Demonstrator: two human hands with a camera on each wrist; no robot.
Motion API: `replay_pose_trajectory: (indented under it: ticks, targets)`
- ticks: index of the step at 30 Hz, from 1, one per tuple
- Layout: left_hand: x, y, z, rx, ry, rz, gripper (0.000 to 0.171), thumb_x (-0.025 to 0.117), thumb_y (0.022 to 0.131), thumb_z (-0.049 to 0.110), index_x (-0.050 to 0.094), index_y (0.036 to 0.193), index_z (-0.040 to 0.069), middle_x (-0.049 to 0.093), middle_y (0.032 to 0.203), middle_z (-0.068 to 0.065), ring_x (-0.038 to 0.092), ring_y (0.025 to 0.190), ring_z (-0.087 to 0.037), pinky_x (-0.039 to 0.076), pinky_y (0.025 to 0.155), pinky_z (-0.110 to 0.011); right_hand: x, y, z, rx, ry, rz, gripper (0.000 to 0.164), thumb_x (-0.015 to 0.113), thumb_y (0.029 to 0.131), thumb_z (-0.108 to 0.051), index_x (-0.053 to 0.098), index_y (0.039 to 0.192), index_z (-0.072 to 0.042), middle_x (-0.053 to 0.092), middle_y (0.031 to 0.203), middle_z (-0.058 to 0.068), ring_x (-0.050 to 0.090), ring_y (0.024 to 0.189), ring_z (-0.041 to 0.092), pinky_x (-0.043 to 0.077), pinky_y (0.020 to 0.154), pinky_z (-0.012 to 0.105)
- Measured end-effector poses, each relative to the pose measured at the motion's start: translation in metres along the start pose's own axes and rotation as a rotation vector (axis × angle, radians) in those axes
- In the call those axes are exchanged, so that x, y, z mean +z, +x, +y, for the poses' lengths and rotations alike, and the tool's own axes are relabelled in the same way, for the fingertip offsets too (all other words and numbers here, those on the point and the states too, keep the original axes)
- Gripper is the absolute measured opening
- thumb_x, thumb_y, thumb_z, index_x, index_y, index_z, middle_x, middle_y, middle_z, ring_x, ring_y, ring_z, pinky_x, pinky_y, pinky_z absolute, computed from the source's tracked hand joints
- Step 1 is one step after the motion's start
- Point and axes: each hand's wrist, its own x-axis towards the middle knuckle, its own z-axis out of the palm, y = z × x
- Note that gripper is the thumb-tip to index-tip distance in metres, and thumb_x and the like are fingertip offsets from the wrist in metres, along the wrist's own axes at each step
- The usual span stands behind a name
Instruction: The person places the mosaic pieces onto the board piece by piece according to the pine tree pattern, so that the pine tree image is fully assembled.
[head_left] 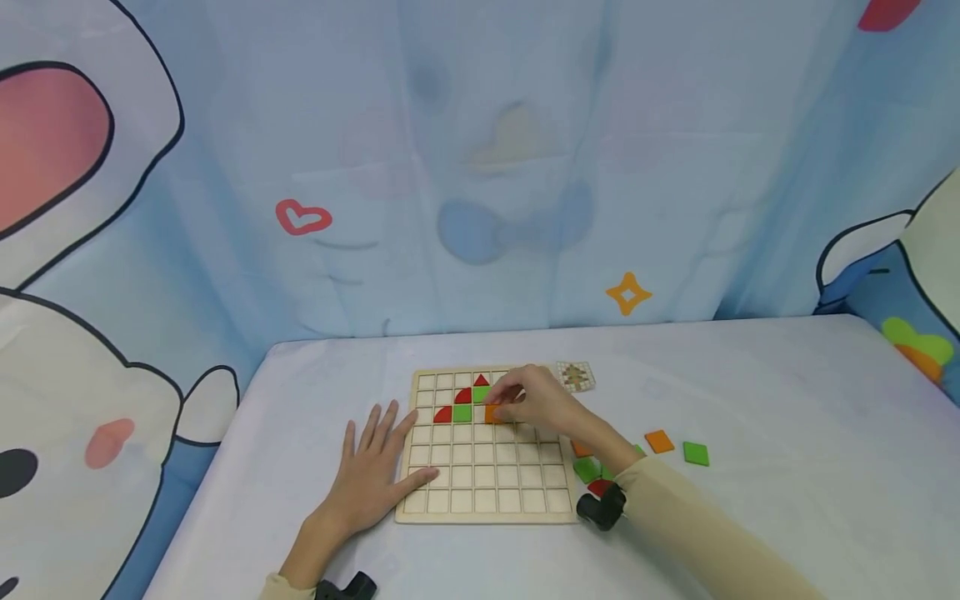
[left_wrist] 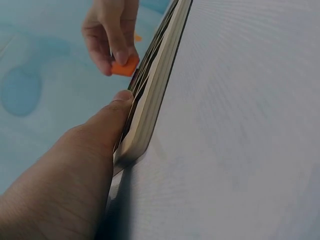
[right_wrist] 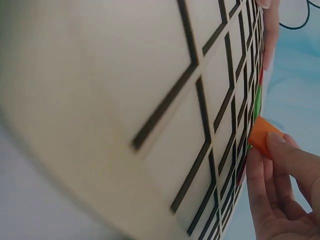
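Observation:
A square wooden grid board lies on the table, with red and green tiles in some cells near its far side. My right hand pinches an orange square tile between thumb and fingers, right over the board beside a green tile. In the left wrist view the orange tile tilts at the board's surface. My left hand lies with spread fingers along the board's left edge, its thumb resting on the frame.
Loose orange, green and red tiles lie right of the board, among them an orange tile and a green tile; my right forearm partly covers others. A small pattern card lies past the board's far right corner. A patterned blue curtain hangs behind the table.

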Motion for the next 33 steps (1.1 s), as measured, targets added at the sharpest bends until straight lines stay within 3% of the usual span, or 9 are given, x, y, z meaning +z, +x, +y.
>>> replay_pose_trajectory:
  ticks: [7, 17, 26, 33]
  targets:
    - [0.002, 0.0, 0.0, -0.031, 0.026, -0.047, 0.089, 0.058, 0.098, 0.066, 0.029, 0.167, 0.018, 0.017, 0.174, -0.015, 0.004, 0.161, -0.039, -0.006, 0.123, -0.068, 0.012, 0.013, -0.003, 0.05, -0.018, -0.007, 0.01, 0.078, 0.09, 0.005, 0.08, 0.097, -0.001, 0.074, 0.095, 0.007, 0.065, 0.081, 0.013, 0.056, 0.071, 0.024]
    - [-0.001, 0.003, 0.002, -0.03, 0.027, -0.052, 0.09, 0.06, 0.097, 0.065, 0.028, 0.167, 0.018, 0.015, 0.174, -0.015, 0.003, 0.161, -0.038, -0.007, 0.123, -0.067, 0.016, 0.013, -0.013, 0.09, -0.126, 0.033, 0.013, 0.079, 0.088, 0.006, 0.082, 0.098, -0.001, 0.072, 0.094, 0.005, 0.064, 0.082, 0.015, 0.055, 0.071, 0.024]
    - [-0.003, 0.005, 0.003, -0.014, 0.024, -0.049, 0.088, 0.06, 0.098, 0.063, 0.029, 0.167, 0.017, 0.017, 0.173, -0.017, 0.005, 0.161, -0.041, -0.004, 0.122, -0.07, 0.021, 0.014, -0.023, 0.111, -0.213, 0.063, 0.018, 0.074, 0.089, 0.014, 0.08, 0.102, 0.005, 0.07, 0.093, 0.01, 0.069, 0.092, 0.027, 0.06, 0.08, 0.035]
    - [-0.002, 0.002, 0.0, -0.018, 0.028, -0.032, 0.089, 0.061, 0.097, 0.063, 0.03, 0.166, 0.016, 0.019, 0.173, -0.018, 0.007, 0.16, -0.042, -0.003, 0.122, -0.071, 0.026, 0.018, -0.03, 0.125, -0.242, 0.038, 0.018, 0.073, 0.089, 0.015, 0.081, 0.103, 0.006, 0.072, 0.096, 0.012, 0.068, 0.094, 0.027, 0.061, 0.081, 0.035]
